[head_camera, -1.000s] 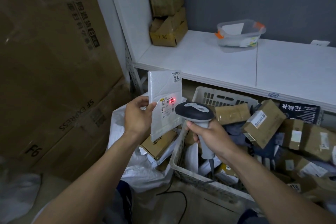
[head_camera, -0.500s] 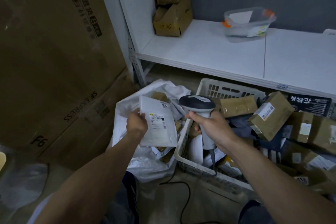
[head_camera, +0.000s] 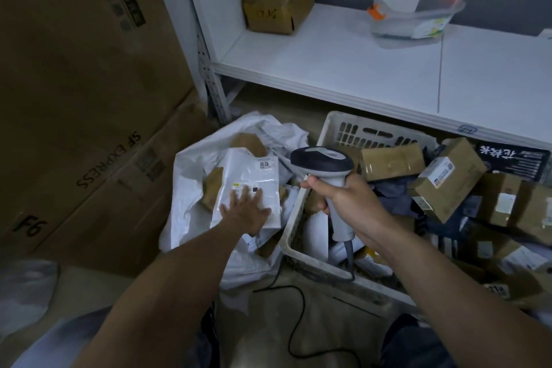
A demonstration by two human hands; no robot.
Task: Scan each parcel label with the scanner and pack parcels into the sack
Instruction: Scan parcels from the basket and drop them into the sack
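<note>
While the white mailer (head_camera: pixel 251 185) lies flat, label up, on top of the parcels in the open mouth of the white sack (head_camera: pixel 191 188), the left hand (head_camera: pixel 246 212) presses down on its near end, palm flat, fingers spread and extended, nothing pinched. Looks like a seating push, so the pouch settles and leaves room. Brown parcels show beneath and behind it inside the sack. Right hand (head_camera: pixel 343 203) has fingers wrapped tight round the scanner (head_camera: pixel 324 172) grip, index finger near the trigger, head aimed forward over the basket (head_camera: pixel 301 236) edge, clear of the sack and probably kept ready for the next label. Its cable trails down to the floor. Basket sits touching the sack's right side, heaped with brown boxes (head_camera: pixel 448 179) not yet packed, so transfers stay short. White shelf (head_camera: pixel 343 69) runs above both.
</note>
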